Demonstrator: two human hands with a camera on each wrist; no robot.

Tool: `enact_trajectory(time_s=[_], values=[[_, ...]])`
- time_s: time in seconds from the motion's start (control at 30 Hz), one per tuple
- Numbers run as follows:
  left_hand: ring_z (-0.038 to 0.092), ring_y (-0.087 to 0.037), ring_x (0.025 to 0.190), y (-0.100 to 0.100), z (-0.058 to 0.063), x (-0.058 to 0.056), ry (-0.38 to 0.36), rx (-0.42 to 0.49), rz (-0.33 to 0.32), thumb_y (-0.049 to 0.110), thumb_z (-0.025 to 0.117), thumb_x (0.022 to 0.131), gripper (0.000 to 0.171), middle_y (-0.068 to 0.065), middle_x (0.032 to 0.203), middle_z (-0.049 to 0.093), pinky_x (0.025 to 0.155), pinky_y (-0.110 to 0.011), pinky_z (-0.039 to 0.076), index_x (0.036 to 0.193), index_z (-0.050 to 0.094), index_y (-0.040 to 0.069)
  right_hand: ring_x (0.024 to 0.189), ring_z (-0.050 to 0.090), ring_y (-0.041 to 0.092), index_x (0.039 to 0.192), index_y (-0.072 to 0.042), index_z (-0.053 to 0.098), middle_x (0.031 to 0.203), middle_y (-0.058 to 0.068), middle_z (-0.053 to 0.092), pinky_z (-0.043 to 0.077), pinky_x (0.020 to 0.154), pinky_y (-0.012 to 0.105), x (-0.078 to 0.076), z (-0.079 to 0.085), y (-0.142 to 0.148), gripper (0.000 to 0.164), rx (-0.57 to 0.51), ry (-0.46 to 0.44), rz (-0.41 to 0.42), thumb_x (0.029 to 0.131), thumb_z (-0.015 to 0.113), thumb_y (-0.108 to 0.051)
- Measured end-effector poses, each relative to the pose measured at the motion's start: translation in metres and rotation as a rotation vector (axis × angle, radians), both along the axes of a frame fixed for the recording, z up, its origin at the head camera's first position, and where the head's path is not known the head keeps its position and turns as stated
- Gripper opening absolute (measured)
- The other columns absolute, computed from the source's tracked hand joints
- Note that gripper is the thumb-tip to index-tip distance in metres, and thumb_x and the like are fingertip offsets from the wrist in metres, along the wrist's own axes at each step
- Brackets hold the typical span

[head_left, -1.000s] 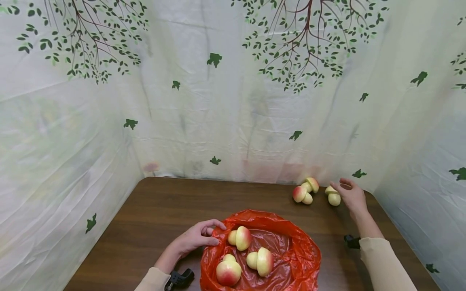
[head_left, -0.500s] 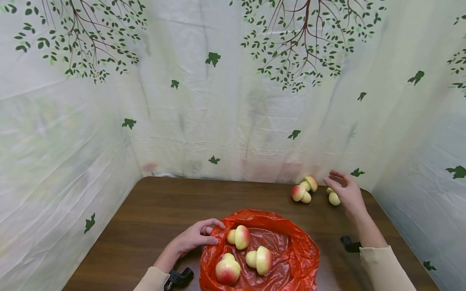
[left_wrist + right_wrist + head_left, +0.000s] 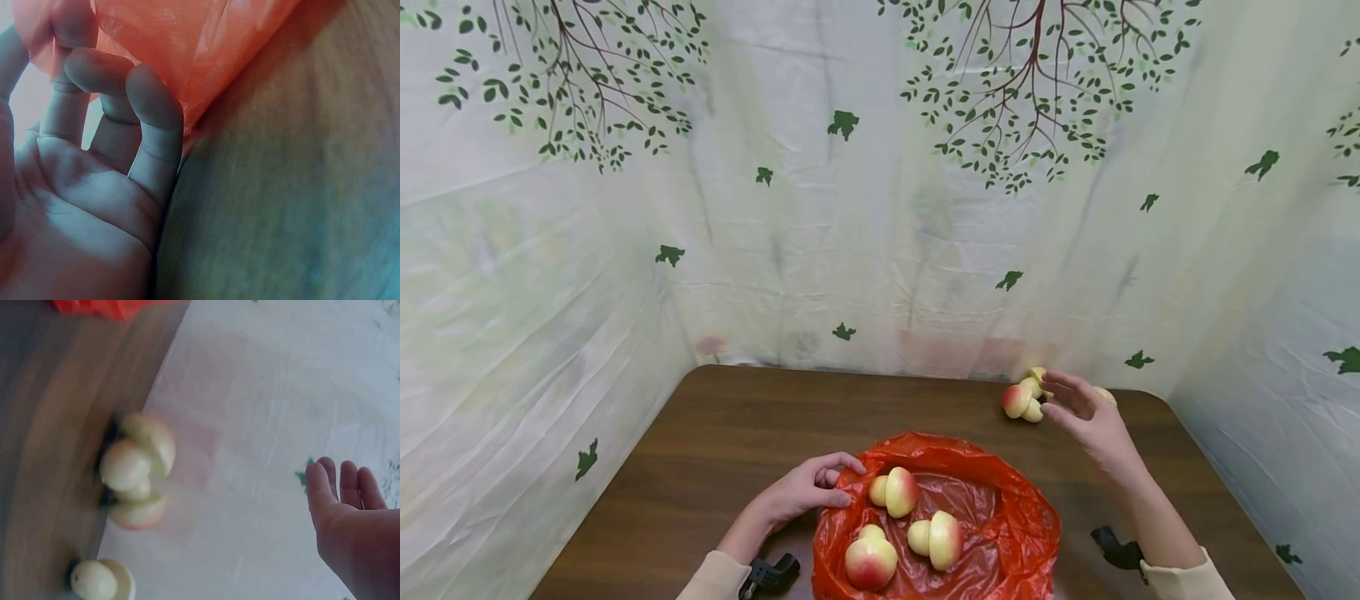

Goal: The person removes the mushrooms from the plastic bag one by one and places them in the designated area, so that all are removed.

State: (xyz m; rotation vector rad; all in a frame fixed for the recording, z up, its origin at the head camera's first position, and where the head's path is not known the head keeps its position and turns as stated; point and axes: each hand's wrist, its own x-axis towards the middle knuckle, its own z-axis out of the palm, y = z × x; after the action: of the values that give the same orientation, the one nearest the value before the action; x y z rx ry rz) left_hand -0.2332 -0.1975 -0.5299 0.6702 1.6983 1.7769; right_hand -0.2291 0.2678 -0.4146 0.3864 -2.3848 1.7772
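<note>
My left hand (image 3: 801, 492) pinches the left rim of a red plastic bag (image 3: 1033, 508), which lies spread wide on the table. Inside it are three mushroom-shaped pieces (image 3: 942, 540), cream with red-blushed caps. In the left wrist view the bag's thin film (image 3: 181, 44) bunches against the fingers. At the back right my right hand (image 3: 1090, 421) holds nothing; its fingers are spread, overlapping the edge of a pair of similar mushroom shapes (image 3: 1018, 401) in the head view. Another mushroom shape (image 3: 1106, 395) sits mostly behind that hand. The right wrist view shows the pair (image 3: 125, 464) and the single one (image 3: 94, 580).
A brown wooden table (image 3: 722, 417) carries everything, its back edge against a pale curtain (image 3: 880, 250) printed with leaves and branches. More curtain hangs on both sides. A black wrist device (image 3: 767, 575) is by the left wrist, another (image 3: 1116, 550) by the right.
My right hand has moved left, from over the single mushroom shape toward the pair. The left hand, the bag and its contents have stayed as they were.
</note>
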Motion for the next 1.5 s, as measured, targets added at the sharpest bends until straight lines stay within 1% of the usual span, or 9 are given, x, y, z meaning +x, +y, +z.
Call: enact_trajectory(time_s=[0.2,0.37,0.57,0.83,0.97,1.03,1.17,1.3,1.5], values=[[0.077,-0.006,0.079,0.001,-0.002,0.003,-0.025,-0.004,-0.004,0.007,0.067,0.102,0.046,0.007,0.086,0.076,0.077,-0.029,0.066,0.141,0.048,-0.007,0.127,0.060,-0.009,0.151,0.005,0.047,0.139,-0.021,0.060,0.055,0.098,0.012,0.020,-0.011,-0.017,0.052,-0.024,-0.002,0.113,0.104,0.067,-0.007],[0.077,-0.007,0.079,0.001,-0.002,0.003,-0.026,0.001,-0.002,0.007,0.067,0.102,0.046,0.006,0.086,0.076,0.077,-0.029,0.066,0.141,0.048,-0.008,0.129,0.060,-0.007,0.153,0.002,0.046,0.142,-0.012,0.061,0.054,0.101,0.015,0.034,-0.015,-0.031,0.056,-0.033,-0.077,0.184,0.104,0.068,-0.010],[0.077,-0.006,0.078,0.002,-0.002,0.002,-0.027,-0.007,0.000,0.007,0.068,0.102,0.047,0.006,0.087,0.077,0.076,-0.029,0.066,0.141,0.048,-0.008,0.129,0.062,-0.003,0.154,-0.006,0.048,0.144,-0.011,0.061,0.054,0.105,0.019,0.046,-0.023,-0.044,0.056,-0.034,-0.159,0.266,0.103,0.070,-0.013],[0.077,-0.007,0.080,0.001,-0.002,0.002,-0.026,-0.001,-0.001,0.006,0.068,0.102,0.046,0.005,0.087,0.077,0.076,-0.029,0.066,0.141,0.048,-0.008,0.137,0.060,0.010,0.153,0.006,0.043,0.146,0.001,0.061,0.054,0.108,0.022,0.051,-0.033,-0.059,0.059,-0.065,-0.188,0.451,0.102,0.070,-0.009],[0.077,-0.007,0.080,0.001,-0.001,0.003,-0.025,-0.010,0.003,0.007,0.068,0.102,0.046,0.005,0.089,0.078,0.077,-0.028,0.066,0.141,0.048,-0.008,0.141,0.057,0.014,0.154,0.006,0.042,0.152,0.007,0.056,0.056,0.107,0.026,0.051,-0.042,-0.066,0.060,-0.072,-0.257,0.543,0.103,0.069,-0.010],[0.077,-0.006,0.080,0.000,0.000,0.003,-0.021,-0.011,0.003,0.007,0.067,0.102,0.046,0.005,0.089,0.078,0.077,-0.027,0.066,0.140,0.048,-0.008,0.143,0.056,0.020,0.154,0.005,0.043,0.155,0.015,0.053,0.054,0.110,0.028,0.051,-0.046,-0.070,0.060,-0.056,-0.279,0.569,0.103,0.069,-0.011],[0.078,-0.007,0.081,0.000,0.001,0.003,-0.014,-0.010,0.002,0.007,0.067,0.102,0.046,0.005,0.091,0.079,0.077,-0.027,0.066,0.140,0.047,-0.009,0.142,0.057,0.023,0.154,0.002,0.046,0.156,0.031,0.046,0.053,0.112,0.029,0.051,-0.054,-0.076,0.059,-0.010,-0.289,0.607,0.102,0.070,-0.012],[0.078,-0.007,0.082,0.000,0.002,0.002,-0.014,-0.014,0.006,0.007,0.067,0.102,0.046,0.004,0.093,0.079,0.077,-0.028,0.066,0.141,0.048,-0.009,0.141,0.057,0.021,0.153,-0.001,0.048,0.157,0.033,0.045,0.050,0.113,0.028,0.052,-0.061,-0.081,0.057,0.001,-0.294,0.643,0.102,0.071,-0.011],[0.077,-0.007,0.080,-0.001,0.003,0.001,-0.024,-0.025,0.014,0.008,0.068,0.102,0.047,0.004,0.090,0.078,0.076,-0.028,0.066,0.141,0.048,-0.008,0.143,0.055,0.034,0.154,-0.005,0.048,0.159,0.029,0.046,0.048,0.113,0.024,0.051,-0.068,-0.087,0.059,0.018,-0.306,0.680,0.101,0.072,-0.013]])
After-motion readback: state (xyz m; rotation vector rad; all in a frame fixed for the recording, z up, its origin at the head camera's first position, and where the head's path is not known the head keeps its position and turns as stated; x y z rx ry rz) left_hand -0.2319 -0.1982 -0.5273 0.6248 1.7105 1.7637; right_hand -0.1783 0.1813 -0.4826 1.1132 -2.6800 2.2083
